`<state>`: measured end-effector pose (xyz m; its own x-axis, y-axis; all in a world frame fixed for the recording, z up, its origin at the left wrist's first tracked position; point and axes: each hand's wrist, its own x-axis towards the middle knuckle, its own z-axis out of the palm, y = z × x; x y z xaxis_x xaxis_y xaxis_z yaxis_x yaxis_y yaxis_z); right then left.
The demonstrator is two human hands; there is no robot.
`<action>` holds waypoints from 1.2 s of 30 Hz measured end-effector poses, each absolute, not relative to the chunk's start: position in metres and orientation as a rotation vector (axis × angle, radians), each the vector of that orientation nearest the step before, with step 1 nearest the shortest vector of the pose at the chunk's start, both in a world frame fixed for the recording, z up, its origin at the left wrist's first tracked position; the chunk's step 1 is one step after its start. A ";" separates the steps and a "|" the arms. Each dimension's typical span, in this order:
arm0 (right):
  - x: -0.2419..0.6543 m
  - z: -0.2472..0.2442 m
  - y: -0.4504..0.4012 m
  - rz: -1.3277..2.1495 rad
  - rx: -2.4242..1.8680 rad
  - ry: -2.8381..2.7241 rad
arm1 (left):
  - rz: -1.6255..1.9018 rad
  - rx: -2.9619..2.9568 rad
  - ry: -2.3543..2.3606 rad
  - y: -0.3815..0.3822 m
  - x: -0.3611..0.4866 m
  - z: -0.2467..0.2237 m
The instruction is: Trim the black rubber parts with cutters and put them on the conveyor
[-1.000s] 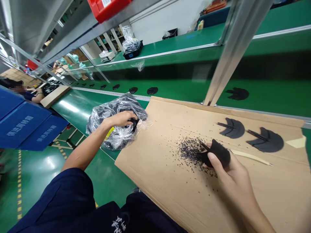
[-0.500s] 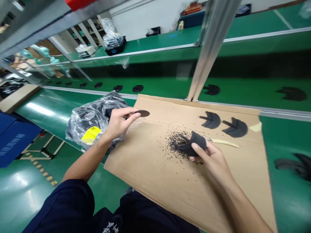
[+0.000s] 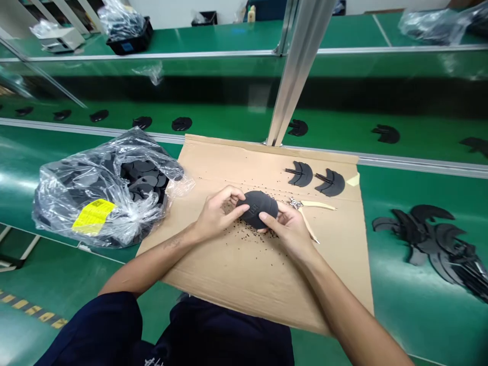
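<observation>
My left hand (image 3: 223, 211) pinches the left edge of a dark round disc (image 3: 254, 206). The disc overlaps a black curved part (image 3: 271, 203), whose right side my right hand (image 3: 287, 223) grips between thumb and fingers. Both pieces meet above the cardboard sheet (image 3: 229, 279), over scattered black crumbs (image 3: 247, 236). Right beside my right hand lie cutters with cream handles (image 3: 318, 205). Two black crescent parts with thin stems (image 3: 301, 174) rest near the cardboard's back right.
A clear plastic bag (image 3: 110, 193) of black discs lies left of the cardboard. Black curved pieces (image 3: 442, 239) are heaped at the right. Behind, similar parts (image 3: 182, 123) sit spaced along the green belt, with a metal post (image 3: 297, 71) rising before it.
My left hand has brought the disc rightward from near the bag onto the black part. My right hand still holds that part. The view has turned right.
</observation>
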<state>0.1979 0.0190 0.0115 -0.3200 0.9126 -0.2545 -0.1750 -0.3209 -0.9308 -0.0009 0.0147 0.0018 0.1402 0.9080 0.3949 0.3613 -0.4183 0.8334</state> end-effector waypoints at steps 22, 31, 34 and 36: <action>0.198 -0.001 0.006 1.485 -1.229 -1.273 | 1.158 1.961 1.180 0.002 0.000 -0.005; 0.200 -0.005 0.003 1.271 -1.143 -1.517 | 1.121 1.795 1.144 0.002 0.002 -0.002; 0.204 -0.003 0.005 1.095 -1.076 -1.792 | 1.116 2.035 1.055 0.003 -0.004 0.002; 0.207 -0.002 0.006 0.956 -1.015 -1.954 | 1.092 2.190 0.989 0.004 -0.007 0.004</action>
<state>0.2067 0.0063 -0.0016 -0.4270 0.8670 0.2570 0.3294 0.4138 -0.8487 -0.0072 0.0038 0.0040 0.4155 0.7827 0.4634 0.3841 -0.6128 0.6906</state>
